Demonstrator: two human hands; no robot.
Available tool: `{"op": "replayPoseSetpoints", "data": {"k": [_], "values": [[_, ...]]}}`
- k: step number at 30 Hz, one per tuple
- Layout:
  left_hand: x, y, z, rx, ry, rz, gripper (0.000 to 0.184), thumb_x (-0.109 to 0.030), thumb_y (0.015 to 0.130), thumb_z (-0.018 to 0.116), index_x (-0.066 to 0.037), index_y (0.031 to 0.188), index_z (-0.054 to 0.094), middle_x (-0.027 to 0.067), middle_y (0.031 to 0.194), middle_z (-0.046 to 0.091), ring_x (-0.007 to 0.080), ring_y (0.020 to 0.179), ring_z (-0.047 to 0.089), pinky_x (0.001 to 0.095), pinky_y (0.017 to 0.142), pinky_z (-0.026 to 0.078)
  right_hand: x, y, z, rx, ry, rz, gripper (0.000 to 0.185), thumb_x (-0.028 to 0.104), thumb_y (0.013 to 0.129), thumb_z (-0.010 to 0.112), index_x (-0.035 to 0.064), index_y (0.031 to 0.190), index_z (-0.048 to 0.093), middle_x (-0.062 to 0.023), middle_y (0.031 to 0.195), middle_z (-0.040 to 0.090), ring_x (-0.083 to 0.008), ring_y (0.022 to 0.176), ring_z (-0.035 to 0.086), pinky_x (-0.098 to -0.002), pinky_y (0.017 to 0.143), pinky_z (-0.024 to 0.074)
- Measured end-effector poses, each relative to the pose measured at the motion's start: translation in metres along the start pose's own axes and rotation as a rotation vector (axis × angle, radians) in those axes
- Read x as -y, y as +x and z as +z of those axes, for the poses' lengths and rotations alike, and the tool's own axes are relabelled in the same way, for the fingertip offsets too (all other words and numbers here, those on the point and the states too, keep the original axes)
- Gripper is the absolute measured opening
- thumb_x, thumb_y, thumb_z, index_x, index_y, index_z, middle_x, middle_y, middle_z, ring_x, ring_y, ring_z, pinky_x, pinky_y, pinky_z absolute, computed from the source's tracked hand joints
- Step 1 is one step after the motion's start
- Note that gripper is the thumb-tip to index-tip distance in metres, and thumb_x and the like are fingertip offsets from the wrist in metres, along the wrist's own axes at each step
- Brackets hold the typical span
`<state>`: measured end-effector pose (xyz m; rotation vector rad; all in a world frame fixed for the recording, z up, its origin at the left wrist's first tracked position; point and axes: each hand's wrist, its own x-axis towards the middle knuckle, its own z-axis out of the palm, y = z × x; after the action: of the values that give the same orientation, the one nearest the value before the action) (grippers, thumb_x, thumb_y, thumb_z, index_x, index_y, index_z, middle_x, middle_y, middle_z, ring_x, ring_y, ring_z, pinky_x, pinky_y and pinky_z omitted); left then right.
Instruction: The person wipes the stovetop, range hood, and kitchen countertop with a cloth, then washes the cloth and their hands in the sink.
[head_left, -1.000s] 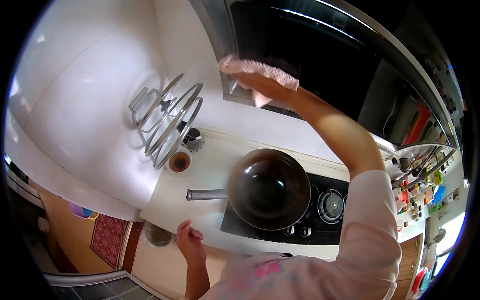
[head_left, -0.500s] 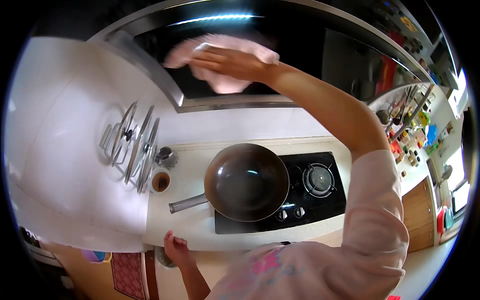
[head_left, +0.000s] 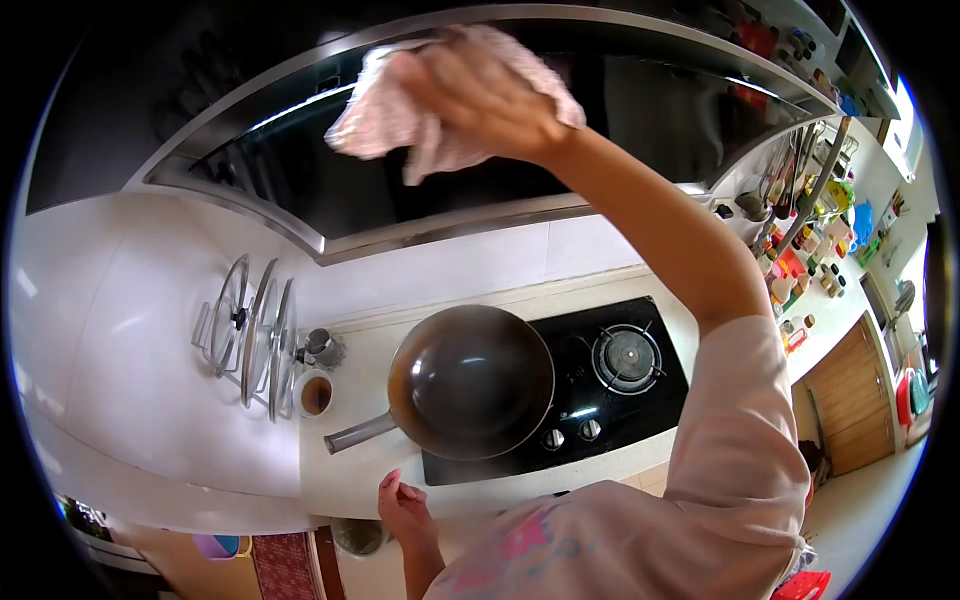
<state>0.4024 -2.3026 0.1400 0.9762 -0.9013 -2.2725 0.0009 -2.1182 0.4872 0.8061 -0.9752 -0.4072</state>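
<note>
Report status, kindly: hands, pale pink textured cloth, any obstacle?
Right hand holding pink cloth at glossy black range hood. Left hand low, apparently empty. No obstacle seen around cloth; round dark metal wok below.

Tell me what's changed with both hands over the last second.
The right hand has carried the cloth up and rightward across the range hood. The empty left hand has shifted right relative to the pan. Nothing was newly grabbed or let go. The pan stays on the stove; the lids haven't moved.

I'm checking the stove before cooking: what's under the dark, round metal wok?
The wok sits over the glossy black hob, visible past its right and lower rim; any burner directly beneath is covered.
</note>
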Motion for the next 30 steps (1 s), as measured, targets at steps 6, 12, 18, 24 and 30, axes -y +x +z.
{"op": "replayPoseSetpoints", "data": {"k": [6,12,18,24,30], "values": [[0.014,-0.011,0.027,0.024,0.061,0.058,0.015,-0.014,0.094,0.052,-0.006,0.103,0.061,-0.0018,0.062,0.047,0.0092,0.058,0.046,0.0248,0.056,0.035,-0.085,-0.106,-0.056,-0.044,-0.094,0.256,0.046,0.017,0.087,0.065,0.0115,0.132,0.066,-0.0105,0.124,0.064,-0.0283,0.118,0.060,-0.0345,0.101,0.0478],[0.029,-0.035,0.064,0.022,0.093,0.158,0.017,-0.014,0.094,0.053,-0.004,0.104,0.062,-0.0010,0.062,0.048,0.0097,0.057,0.046,0.0255,0.055,0.036,-0.146,-0.183,-0.082,-0.091,0.036,0.387,0.048,0.021,0.091,0.062,0.0034,0.135,0.058,-0.0173,0.128,0.058,-0.0377,0.120,0.055,-0.0432,0.104,0.0440],[0.073,-0.074,0.087,0.029,0.115,0.182,0.017,-0.015,0.095,0.053,-0.003,0.101,0.064,0.0011,0.060,0.049,0.0116,0.054,0.047,0.0258,0.053,0.038,-0.213,-0.300,-0.091,-0.183,0.018,0.542,0.048,0.028,0.087,0.063,0.0047,0.128,0.054,-0.0199,0.128,0.051,-0.0387,0.124,0.048,-0.0552,0.109,0.0330],[0.115,-0.107,0.111,0.003,0.126,0.129,0.017,-0.013,0.096,0.053,-0.003,0.102,0.066,0.0025,0.059,0.051,0.0138,0.053,0.049,0.0265,0.056,0.042,-0.240,-0.344,-0.100,-0.247,-0.069,0.535,0.065,0.033,0.078,0.066,0.0026,0.132,0.046,-0.0173,0.131,0.049,-0.0406,0.127,0.041,-0.0599,0.109,0.0286],[0.143,-0.131,0.138,0.024,0.065,0.075,0.017,-0.012,0.097,0.053,-0.002,0.103,0.065,0.0027,0.061,0.051,0.0144,0.055,0.050,0.0267,0.057,0.043,-0.144,-0.419,-0.116,0.203,0.112,0.545,0.046,0.031,0.078,0.066,0.0049,0.113,0.052,-0.0148,0.113,0.052,-0.0374,0.111,0.047,-0.0574,0.097,0.0346]]}}
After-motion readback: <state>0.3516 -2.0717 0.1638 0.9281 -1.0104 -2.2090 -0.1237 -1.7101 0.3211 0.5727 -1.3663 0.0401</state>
